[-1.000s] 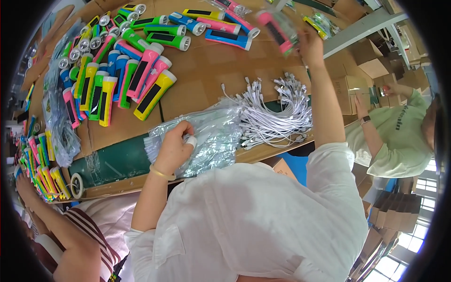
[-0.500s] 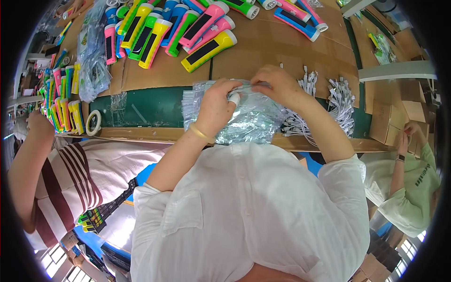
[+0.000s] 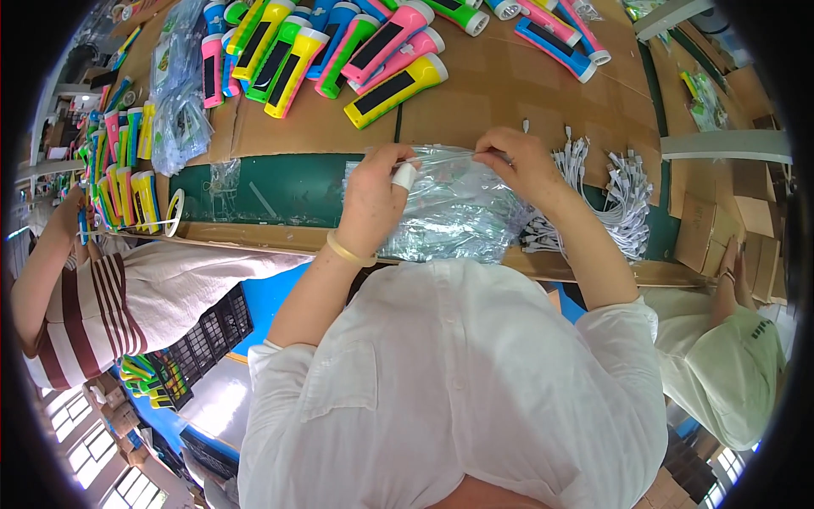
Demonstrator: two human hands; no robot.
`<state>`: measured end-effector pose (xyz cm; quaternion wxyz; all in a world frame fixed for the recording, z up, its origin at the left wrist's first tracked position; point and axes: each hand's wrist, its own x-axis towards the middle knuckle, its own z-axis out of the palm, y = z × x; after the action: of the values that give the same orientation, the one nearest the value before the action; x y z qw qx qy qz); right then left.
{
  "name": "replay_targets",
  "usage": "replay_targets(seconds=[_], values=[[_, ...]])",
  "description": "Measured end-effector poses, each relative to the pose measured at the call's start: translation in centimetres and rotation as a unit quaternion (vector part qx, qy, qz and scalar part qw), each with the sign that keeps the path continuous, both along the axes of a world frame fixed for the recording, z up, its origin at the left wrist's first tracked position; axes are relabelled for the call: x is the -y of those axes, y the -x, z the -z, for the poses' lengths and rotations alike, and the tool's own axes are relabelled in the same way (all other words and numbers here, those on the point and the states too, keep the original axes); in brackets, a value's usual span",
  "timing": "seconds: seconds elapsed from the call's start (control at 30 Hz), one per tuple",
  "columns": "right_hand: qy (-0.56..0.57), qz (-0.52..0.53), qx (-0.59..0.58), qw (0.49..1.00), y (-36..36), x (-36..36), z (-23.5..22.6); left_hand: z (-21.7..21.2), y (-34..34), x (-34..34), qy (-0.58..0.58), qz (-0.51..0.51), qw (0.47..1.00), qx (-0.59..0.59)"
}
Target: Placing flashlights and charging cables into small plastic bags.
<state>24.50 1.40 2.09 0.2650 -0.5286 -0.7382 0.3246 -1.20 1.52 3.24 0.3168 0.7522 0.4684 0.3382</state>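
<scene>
A pile of clear plastic bags (image 3: 454, 216) lies right in front of me at the table's near edge. My left hand (image 3: 373, 195), with a white wrap round its thumb, is closed on the upper edge of the top bag. On the opposite side of that edge, my right hand (image 3: 519, 165) pinches the film between thumb and fingers. The edge stretches between both hands. Whether the bag's mouth is parted I cannot tell. Just right of my right hand lie bundled white cables (image 3: 623, 204).
Colourful flashlights (image 3: 394, 92) are heaped beyond the bags, with more clear bags (image 3: 181, 119) to their left. A white tape roll (image 3: 175, 212) stands at the left near edge. Co-workers flank me; cardboard boxes (image 3: 699, 233) sit at the right.
My hands have moved a little apart, and the bag's edge now runs straighter between them. The co-worker on the right has shifted their hands; the view has slid slightly.
</scene>
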Motion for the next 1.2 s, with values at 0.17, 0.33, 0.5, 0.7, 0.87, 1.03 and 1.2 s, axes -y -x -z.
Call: replay_targets(seconds=[0.17, 0.33, 0.5, 0.7, 0.87, 1.03, 1.2], values=[[-0.059, -0.051, -0.067, 0.995, 3.4, -0.1, -0.4, -0.5, 1.1, 0.1, 0.090, -0.034, 0.993, 0.064], [-0.104, -0.144, -0.093, 0.980, 5.3, -0.6, 0.0, -0.1, 1.6, 0.6, 0.133, -0.047, 0.983, 0.114], [-0.105, -0.136, -0.088, 0.981, 4.5, -0.5, 0.3, -0.3, 1.8, 0.9, 0.159, -0.037, 0.978, 0.128], [-0.088, -0.144, -0.076, 0.983, 3.1, -0.2, -0.3, -0.3, 0.9, 0.0, -0.029, 0.095, 0.994, 0.053], [0.026, -0.167, -0.011, 0.985, -4.7, -1.3, 0.3, 1.2, 2.6, 0.7, -0.025, 0.076, 0.995, 0.057], [0.026, -0.020, -0.031, 0.999, -4.4, -5.7, -0.8, 2.0, 2.8, 1.1, -0.013, 0.083, 0.996, 0.042], [-0.155, -0.062, 0.044, 0.985, 2.5, -13.5, 2.3, -0.5, 0.3, 0.9, -0.161, 0.315, 0.935, -0.018]])
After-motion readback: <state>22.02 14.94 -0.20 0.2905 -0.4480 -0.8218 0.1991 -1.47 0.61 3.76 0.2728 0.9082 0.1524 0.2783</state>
